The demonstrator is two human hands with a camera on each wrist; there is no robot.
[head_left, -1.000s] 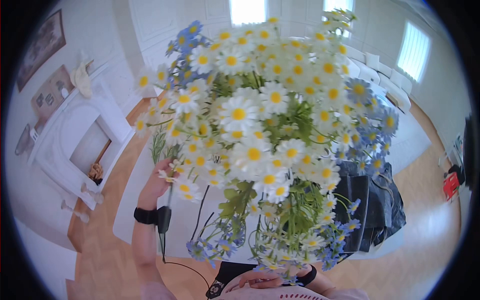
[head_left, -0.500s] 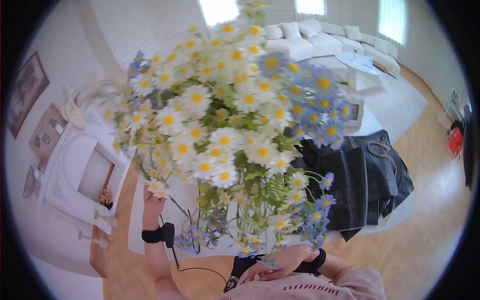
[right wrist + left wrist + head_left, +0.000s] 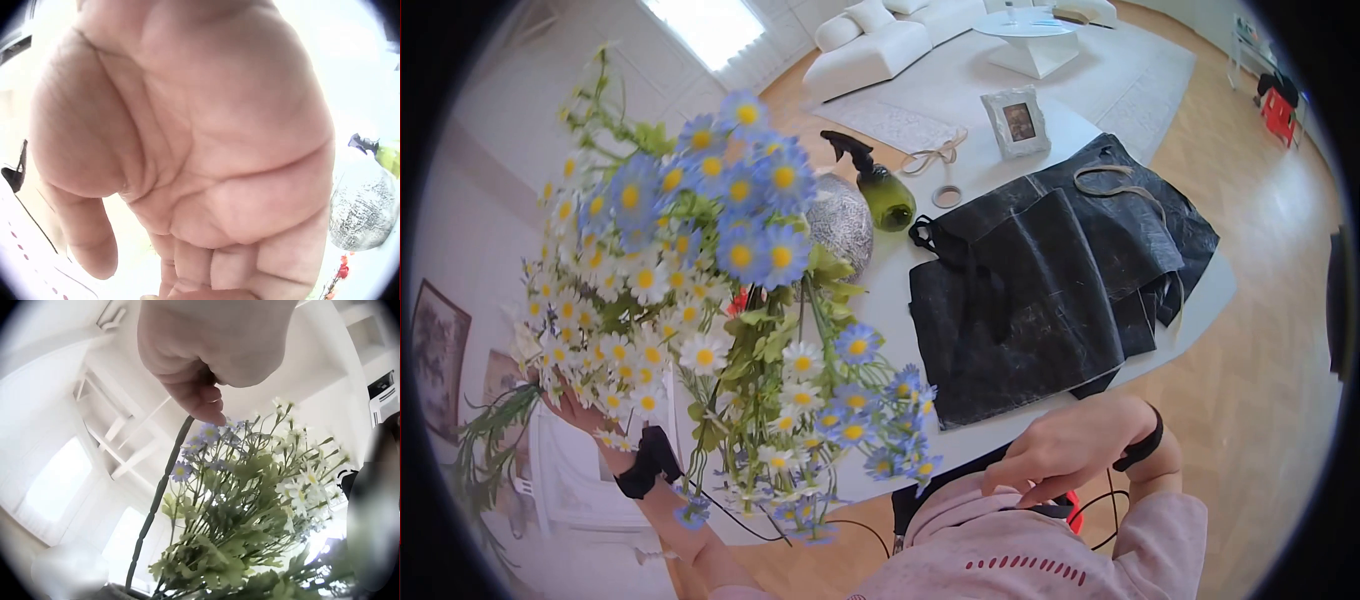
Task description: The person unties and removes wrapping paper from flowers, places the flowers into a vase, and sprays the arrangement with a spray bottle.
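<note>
A large bunch of white and blue daisies (image 3: pixel 700 260) fills the left of the head view and partly hides the left hand (image 3: pixel 572 405). In the left wrist view that hand (image 3: pixel 209 356) has curled fingers, pinching a thick green stem (image 3: pixel 153 509) beside the flowers (image 3: pixel 231 512). A leafy green sprig (image 3: pixel 490 430) shows just beyond it in the head view. The right hand (image 3: pixel 1070 450) hangs loosely bent before the pink shirt, near a folded black sheet (image 3: pixel 1020 310). Its palm (image 3: pixel 187 137) holds nothing in the right wrist view.
On the white table (image 3: pixel 1190 335) stand a silver textured vase (image 3: pixel 840 225), a green spray bottle (image 3: pixel 887 203) and a picture frame (image 3: pixel 1017 122). A ribbon roll (image 3: pixel 947 196) lies near them. Beyond are a sofa (image 3: pixel 865 55) and a low round table (image 3: pixel 1032 50).
The head view has turned, so the flowers appear further left and the vase and bottle show. The left hand has shifted left with the sprig; the right hand has moved right, away from the waist.
</note>
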